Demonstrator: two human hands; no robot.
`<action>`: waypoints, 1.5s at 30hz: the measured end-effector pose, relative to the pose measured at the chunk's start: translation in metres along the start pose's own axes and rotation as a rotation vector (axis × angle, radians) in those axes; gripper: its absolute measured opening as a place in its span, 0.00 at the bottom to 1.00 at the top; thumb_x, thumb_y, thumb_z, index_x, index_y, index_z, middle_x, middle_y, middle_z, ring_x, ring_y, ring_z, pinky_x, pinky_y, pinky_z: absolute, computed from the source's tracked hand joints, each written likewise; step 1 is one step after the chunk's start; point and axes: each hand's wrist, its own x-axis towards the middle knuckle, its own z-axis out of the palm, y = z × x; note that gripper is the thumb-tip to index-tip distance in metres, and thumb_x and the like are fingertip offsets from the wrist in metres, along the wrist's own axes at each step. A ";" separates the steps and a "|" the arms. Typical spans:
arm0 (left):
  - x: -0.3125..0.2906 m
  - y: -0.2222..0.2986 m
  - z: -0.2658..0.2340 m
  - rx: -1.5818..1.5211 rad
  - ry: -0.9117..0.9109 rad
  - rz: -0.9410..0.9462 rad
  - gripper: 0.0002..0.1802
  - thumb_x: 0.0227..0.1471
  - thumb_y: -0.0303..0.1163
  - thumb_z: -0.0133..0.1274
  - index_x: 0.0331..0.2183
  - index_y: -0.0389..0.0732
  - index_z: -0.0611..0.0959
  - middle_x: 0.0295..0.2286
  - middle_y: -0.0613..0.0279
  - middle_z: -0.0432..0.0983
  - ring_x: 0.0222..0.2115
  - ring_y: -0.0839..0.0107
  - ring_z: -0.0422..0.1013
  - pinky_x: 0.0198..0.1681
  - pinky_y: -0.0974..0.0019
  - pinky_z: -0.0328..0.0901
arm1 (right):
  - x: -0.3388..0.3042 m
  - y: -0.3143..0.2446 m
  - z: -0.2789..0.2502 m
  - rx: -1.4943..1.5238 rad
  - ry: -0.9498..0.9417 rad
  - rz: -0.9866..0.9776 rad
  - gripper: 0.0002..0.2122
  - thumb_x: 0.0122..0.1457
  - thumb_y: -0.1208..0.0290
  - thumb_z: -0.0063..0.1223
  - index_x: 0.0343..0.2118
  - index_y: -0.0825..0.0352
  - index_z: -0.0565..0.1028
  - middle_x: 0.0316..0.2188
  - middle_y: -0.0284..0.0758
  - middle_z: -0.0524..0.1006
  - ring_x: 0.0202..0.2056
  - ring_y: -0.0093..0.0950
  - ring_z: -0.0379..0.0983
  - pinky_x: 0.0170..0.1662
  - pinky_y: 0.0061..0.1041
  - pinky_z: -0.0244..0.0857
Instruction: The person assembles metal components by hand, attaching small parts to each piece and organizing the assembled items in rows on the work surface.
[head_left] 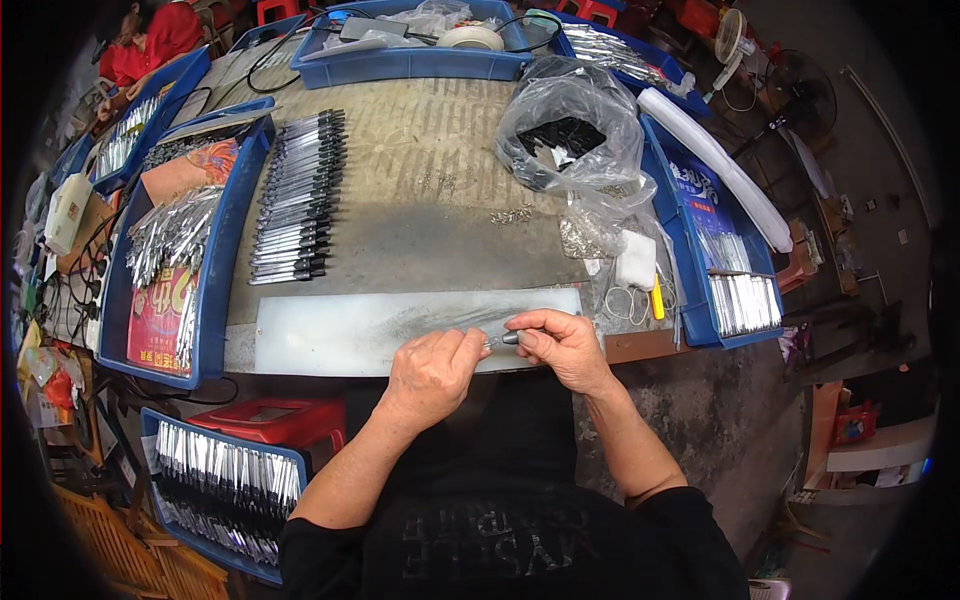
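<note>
Over the near edge of a pale white board (pixel 320 325), my hands meet at a pen. My left hand (pixel 430 375) is closed around its silvery, see-through body, of which only a short end (pixel 491 342) shows. My right hand (pixel 562 350) pinches a dark grey, cone-like pen part (pixel 513 338) between thumb and fingers, close to that end. Whether the two pieces touch is too small to tell. Beyond the board on the left lies a long row of assembled-looking pens (pixel 298 200), side by side with dark ends to the right.
A see-through plastic bag (pixel 610 100) of black parts sits beyond my right hand, beside small metal pieces (pixel 512 215). A yellow-handled tool (pixel 658 298) lies nearby. Blue trays of pen parts flank the table, left (pixel 215 330) and right (pixel 690 280); another tray (pixel 420 66) stands at the back.
</note>
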 end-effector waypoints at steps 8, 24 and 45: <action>-0.005 0.007 -0.003 -0.035 -0.045 0.018 0.08 0.42 0.31 0.54 0.26 0.39 0.73 0.14 0.65 0.62 0.14 0.71 0.65 0.15 0.69 0.61 | -0.007 0.007 0.001 -0.043 -0.039 -0.068 0.10 0.54 0.72 0.51 0.38 0.70 0.74 0.28 0.27 0.75 0.24 0.13 0.65 0.28 0.13 0.62; -0.011 0.021 -0.004 -0.161 -0.016 -0.008 0.08 0.39 0.25 0.54 0.26 0.37 0.74 0.13 0.63 0.62 0.13 0.68 0.64 0.15 0.67 0.59 | -0.013 0.000 0.014 -0.676 -0.010 -0.678 0.08 0.48 0.75 0.56 0.31 0.71 0.75 0.22 0.38 0.76 0.22 0.29 0.73 0.27 0.23 0.66; -0.019 0.027 -0.009 -0.102 -0.082 0.019 0.09 0.43 0.32 0.53 0.26 0.38 0.74 0.14 0.66 0.62 0.13 0.75 0.64 0.14 0.71 0.60 | -0.019 -0.002 0.005 -0.754 -0.165 -0.698 0.12 0.42 0.75 0.59 0.32 0.72 0.72 0.19 0.38 0.72 0.21 0.32 0.70 0.24 0.29 0.64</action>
